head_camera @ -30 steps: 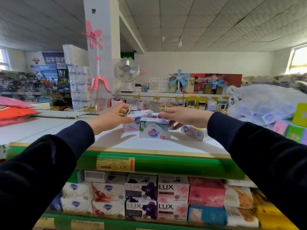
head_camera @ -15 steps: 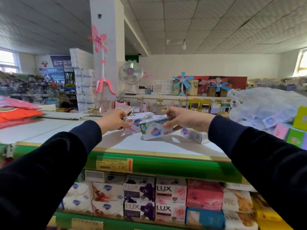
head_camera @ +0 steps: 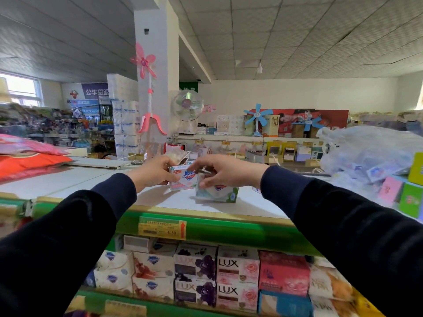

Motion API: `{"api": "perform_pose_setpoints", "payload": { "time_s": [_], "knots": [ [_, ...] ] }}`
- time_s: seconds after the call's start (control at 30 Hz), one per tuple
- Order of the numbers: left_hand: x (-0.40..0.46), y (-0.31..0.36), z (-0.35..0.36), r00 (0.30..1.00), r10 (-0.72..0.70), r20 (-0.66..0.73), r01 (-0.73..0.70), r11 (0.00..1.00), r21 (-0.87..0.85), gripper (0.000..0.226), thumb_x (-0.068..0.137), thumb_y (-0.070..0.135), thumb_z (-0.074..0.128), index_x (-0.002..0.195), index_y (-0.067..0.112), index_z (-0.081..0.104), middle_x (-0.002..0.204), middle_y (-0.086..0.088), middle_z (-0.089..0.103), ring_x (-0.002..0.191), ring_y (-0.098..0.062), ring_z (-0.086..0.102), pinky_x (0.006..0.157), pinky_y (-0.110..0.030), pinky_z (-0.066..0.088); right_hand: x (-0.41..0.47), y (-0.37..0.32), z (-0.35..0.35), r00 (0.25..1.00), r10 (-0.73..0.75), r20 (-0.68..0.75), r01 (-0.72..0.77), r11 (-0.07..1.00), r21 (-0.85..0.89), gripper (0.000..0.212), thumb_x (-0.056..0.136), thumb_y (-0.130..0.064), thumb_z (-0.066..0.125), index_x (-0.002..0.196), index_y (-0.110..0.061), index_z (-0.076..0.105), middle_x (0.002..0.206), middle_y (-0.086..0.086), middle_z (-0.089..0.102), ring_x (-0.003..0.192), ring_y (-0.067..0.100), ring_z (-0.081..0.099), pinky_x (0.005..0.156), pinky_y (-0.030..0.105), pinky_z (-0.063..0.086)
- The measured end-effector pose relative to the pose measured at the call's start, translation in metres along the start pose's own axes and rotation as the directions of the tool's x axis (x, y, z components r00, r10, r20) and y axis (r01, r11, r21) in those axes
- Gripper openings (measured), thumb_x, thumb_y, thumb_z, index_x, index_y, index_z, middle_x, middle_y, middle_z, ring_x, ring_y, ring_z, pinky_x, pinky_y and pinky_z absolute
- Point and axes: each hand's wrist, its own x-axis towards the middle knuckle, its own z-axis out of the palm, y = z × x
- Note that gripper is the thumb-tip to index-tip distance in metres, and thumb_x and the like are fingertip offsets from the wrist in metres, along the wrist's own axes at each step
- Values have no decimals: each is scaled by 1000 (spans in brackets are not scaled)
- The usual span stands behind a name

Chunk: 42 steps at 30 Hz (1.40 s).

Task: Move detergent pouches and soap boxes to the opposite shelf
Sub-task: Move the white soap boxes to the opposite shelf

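Item: two soap boxes on shelf top, side by side. Our left hand [head_camera: 153, 172] grips the pink box [head_camera: 183, 178]; our right hand [head_camera: 220, 172] pinches the green box [head_camera: 217, 193] just right, nearer us.

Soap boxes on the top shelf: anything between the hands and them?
Nothing visible. The left hand already grips the pink box; the right hand holds the green box beside it on the shelf top.

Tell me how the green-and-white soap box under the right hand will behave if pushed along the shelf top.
The soap box looks like stiff printed card lying flat, so it should slide, not roll or tip. The shelf top looks smooth, so it probably slips easily.
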Motion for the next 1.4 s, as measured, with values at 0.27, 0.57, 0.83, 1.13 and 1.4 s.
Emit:
{"api": "perform_pose_setpoints", "payload": {
  "time_s": [0.27, 0.57, 0.83, 1.13, 1.4],
  "knots": [
    [1, 1, 8, 1000, 12, -27, -12, 1000, -6, 30, 89, 15, 76, 114, 8, 61, 114, -9, 72, 105, -30, 71, 93, -51, 58, -33, 30, -36, 977, 184, 104, -204, 947, 246, 56, 97, -26, 65, 149, -23, 45, 144, 1, 56, 127, 17, 55, 113, 40, 44],
    [-12, 2, 3, 992, -11, -124, 8, 1000, -30, 24, 90, 15, 75, 112, 10, 67, 107, -7, 75, 101, -26, 72, 90, -45, 61, -33, 54, -23, 961, 264, 86, -269, 809, 523, 29, 91, -13, 72, 118, -9, 63, 116, 8, 74, 103, 22, 70, 93, 38, 57],
    [-80, 5, -59, 946, -65, -319, 27, 992, -122, 20, 91, 15, 75, 110, 18, 69, 106, -4, 77, 101, -22, 73, 79, -30, 60, -5, 5, -18, 995, 49, 90, -96, 749, 655, 24, 93, -13, 66, 117, -8, 65, 117, 9, 74, 106, 22, 70, 93, 35, 59],
    [-234, -28, -125, 790, -225, -570, 258, 966, -22, 44, 90, 29, 76, 131, 20, 64, 123, -2, 69, 108, -23, 68, 87, -37, 61, 30, -105, 48, 938, -294, 183, 70, 678, 732, 26, 98, -15, 63, 121, -2, 61, 118, 11, 72, 106, 21, 69, 96, 38, 58],
    [-412, -34, -169, 600, -344, -723, 428, 901, -74, 22, 89, 27, 76, 110, 27, 70, 100, 7, 79, 95, -14, 75, 78, -31, 58, 39, -240, 119, 786, -567, 247, 135, 546, 827, 10, 98, -13, 65, 106, -9, 64, 105, 11, 73, 77, 13, 70, 68, 25, 61]
  ]
}}
